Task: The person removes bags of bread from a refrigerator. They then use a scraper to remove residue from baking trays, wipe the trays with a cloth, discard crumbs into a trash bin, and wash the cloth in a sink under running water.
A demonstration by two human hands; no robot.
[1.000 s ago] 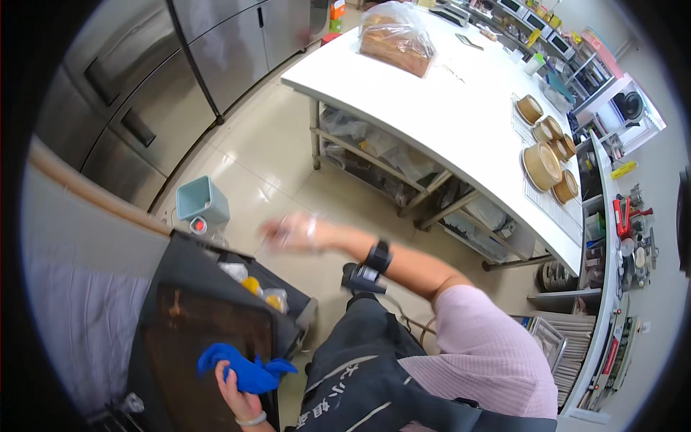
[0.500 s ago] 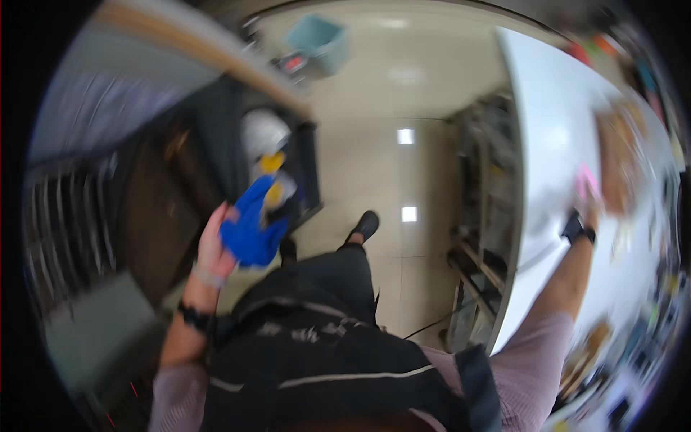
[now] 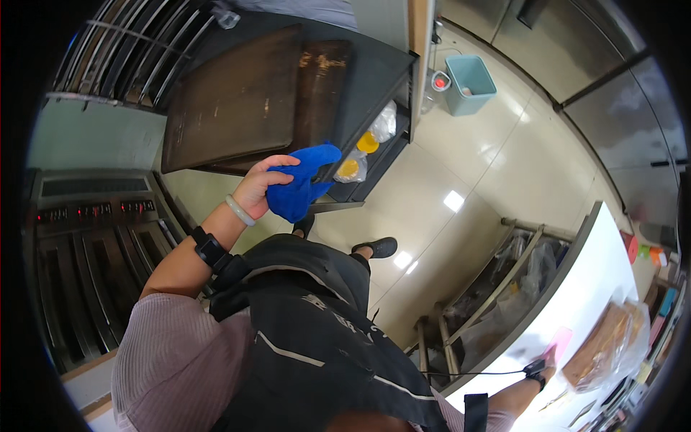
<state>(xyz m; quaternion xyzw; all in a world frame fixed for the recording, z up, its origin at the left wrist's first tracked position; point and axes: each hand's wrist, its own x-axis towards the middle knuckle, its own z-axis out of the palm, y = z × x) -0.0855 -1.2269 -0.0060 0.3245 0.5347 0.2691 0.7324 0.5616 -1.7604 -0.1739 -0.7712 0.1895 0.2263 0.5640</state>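
My left hand [image 3: 263, 186] is closed on a bunched blue cloth [image 3: 294, 189], held up in front of the dark cabinet. Behind the cloth, two dark brown flat trays [image 3: 237, 101] overlap on a dark top [image 3: 374, 68]. At the lower right, my right hand [image 3: 551, 360] reaches over the white table [image 3: 515, 353], at one end of a pink flat piece [image 3: 561, 341]. Its fingers show only in part and seem to hold the piece. Beside it lies a clear bag with something brown inside [image 3: 601, 345].
Ovens with red displays [image 3: 93, 210] stand at my left, below a rack of trays [image 3: 137, 54]. Yellow-lidded containers [image 3: 367, 142] sit on the cabinet's lower shelf. A light blue bin [image 3: 471, 86] is on the tiled floor. Metal-framed shelving [image 3: 497, 288] holds bags under the table.
My view has turned left, bringing the trays and ovens into sight. The blue cloth stays in my left hand. My right hand remains by the pink piece, now at the lower right.
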